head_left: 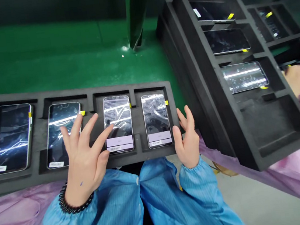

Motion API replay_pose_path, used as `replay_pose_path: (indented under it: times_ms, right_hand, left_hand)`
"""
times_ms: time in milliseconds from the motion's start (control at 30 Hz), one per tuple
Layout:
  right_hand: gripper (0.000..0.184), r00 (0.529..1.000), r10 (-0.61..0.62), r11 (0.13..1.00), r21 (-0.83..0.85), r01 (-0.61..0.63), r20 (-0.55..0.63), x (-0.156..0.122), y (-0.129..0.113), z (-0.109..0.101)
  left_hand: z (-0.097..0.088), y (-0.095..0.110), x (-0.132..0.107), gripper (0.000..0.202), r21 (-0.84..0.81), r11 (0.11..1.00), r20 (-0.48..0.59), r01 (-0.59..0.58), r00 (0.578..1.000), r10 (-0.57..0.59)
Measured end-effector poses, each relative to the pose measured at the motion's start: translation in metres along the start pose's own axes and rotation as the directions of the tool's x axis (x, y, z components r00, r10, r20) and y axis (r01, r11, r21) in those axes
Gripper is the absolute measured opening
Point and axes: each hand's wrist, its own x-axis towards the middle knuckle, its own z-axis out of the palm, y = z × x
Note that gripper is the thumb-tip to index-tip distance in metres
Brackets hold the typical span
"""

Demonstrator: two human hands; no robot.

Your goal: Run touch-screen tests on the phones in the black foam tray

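Note:
A black foam tray point(137, 125) in front of me holds a smartphone in each of its compartments. Over the second smartphone point(55, 137) my left hand point(83, 163) is spread, its index fingertip at the lower screen of the third smartphone point(118, 122). That phone and the rightmost smartphone point(156, 119) have lit screens with lines of text and a pale band near the bottom. The leftmost smartphone point(10, 137) has a dark screen. My right hand point(187, 142), fingers apart, is at the tray's right end and holds nothing.
To the right stands a stack of black foam trays point(221, 124); its top tray holds three smartphones and one bare compartment. Beyond it are another tray point(279, 21) and a co-worker's hand point(299, 76). A green post point(136, 14) rises from the green work surface point(76, 67).

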Motion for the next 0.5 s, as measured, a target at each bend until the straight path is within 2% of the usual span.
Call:
replay_pose_path:
  times_ms: [100, 267, 367, 433, 500]
  right_hand:
    - [0.063, 1.0, 0.005, 1.0, 0.018, -0.006, 0.019, -0.013, 0.006, -0.002]
    - [0.068, 0.999, -0.011, 1.0, -0.003, 0.011, 0.044, -0.025, 0.013, -0.004]
    - [0.068, 0.999, -0.054, 0.998, -0.036, 0.054, 0.008, -0.028, 0.009, -0.003]
    - [0.066, 0.991, -0.118, 0.991, -0.071, 0.114, -0.059, -0.032, 0.002, 0.001]
    - [0.063, 0.966, -0.211, 0.976, -0.089, 0.199, -0.147, -0.037, -0.006, 0.01]
  left_hand:
    - [0.002, -0.004, -0.014, 0.055, -0.005, 1.0, 0.027, 0.011, 1.0, -0.011]
    - [0.005, -0.007, -0.028, 0.056, -0.04, 0.999, -0.024, -0.033, 0.999, 0.032]
    - [0.001, -0.014, -0.036, 0.056, -0.017, 0.999, -0.047, -0.049, 0.998, 0.049]
    - [-0.007, -0.029, -0.043, 0.055, 0.029, 1.0, -0.117, 0.008, 0.993, -0.005]
    - [-0.018, -0.053, -0.048, 0.055, 0.069, 0.986, -0.206, 0.148, 0.97, -0.131]
